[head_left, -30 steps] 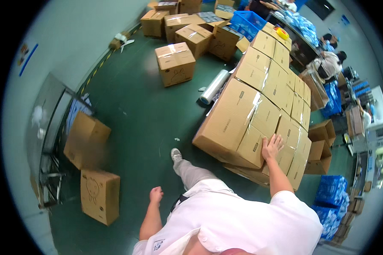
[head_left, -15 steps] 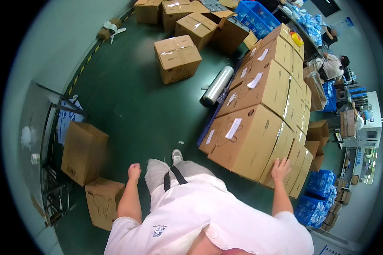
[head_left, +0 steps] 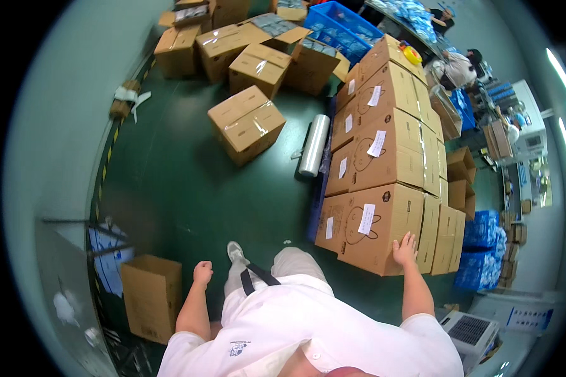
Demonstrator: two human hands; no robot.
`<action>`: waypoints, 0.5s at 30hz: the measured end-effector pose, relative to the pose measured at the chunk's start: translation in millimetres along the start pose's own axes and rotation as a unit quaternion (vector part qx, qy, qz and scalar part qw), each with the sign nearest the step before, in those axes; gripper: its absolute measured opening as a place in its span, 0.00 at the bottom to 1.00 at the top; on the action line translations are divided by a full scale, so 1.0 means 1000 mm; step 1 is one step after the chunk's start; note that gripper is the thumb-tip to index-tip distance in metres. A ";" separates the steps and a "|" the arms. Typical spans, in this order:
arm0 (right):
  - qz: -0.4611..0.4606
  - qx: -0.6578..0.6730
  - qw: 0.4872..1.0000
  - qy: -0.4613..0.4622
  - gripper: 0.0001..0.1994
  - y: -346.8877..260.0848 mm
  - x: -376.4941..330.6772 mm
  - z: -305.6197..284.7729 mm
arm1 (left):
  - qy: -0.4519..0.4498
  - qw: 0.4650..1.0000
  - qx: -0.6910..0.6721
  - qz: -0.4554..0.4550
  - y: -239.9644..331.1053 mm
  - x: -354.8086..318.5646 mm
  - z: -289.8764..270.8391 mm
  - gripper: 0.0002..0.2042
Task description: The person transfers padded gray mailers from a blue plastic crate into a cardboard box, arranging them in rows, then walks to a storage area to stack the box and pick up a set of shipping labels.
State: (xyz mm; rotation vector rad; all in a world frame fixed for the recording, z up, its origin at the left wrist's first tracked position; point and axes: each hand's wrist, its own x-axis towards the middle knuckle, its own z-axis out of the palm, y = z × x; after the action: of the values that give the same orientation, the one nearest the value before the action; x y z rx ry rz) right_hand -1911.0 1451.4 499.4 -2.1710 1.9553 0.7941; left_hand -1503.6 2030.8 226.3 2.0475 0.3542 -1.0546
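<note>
My right hand (head_left: pixel 405 249) rests with spread fingers on the nearest cardboard box (head_left: pixel 383 229) of a long stack at the right. That box carries a white paper label (head_left: pixel 366 219) and a line drawing on its side. My left hand (head_left: pixel 202 273) hangs beside my leg with its fingers curled in, and nothing shows in it. Nearest to it on the left stands an open-topped cardboard box (head_left: pixel 149 295). Farther along the floor, a taped box (head_left: pixel 247 125) sits by itself.
A roll of clear film (head_left: pixel 314 146) lies against the stack's left side. More boxes (head_left: pixel 260 68) and a blue crate (head_left: pixel 343 30) stand at the far end. A yellow tape roll (head_left: pixel 412 54) is on the stack. Blue bags (head_left: pixel 478 251) sit at right. Other people work beyond.
My view has turned and I have stepped along the stack. My right hand has moved from farther right on the stack to the nearest box's edge. The left hand stays curled at my side.
</note>
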 end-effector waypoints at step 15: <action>0.058 0.082 0.994 -0.042 0.42 -0.019 -0.006 -0.037 | -0.163 0.972 0.165 -0.033 0.170 0.070 0.035 0.09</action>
State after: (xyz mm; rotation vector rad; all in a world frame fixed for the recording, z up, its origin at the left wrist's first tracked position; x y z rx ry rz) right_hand -1881.5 1444.1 528.7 -1.9165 2.0409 0.7015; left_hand -1386.3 1887.5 248.4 2.1067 0.0792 -1.5487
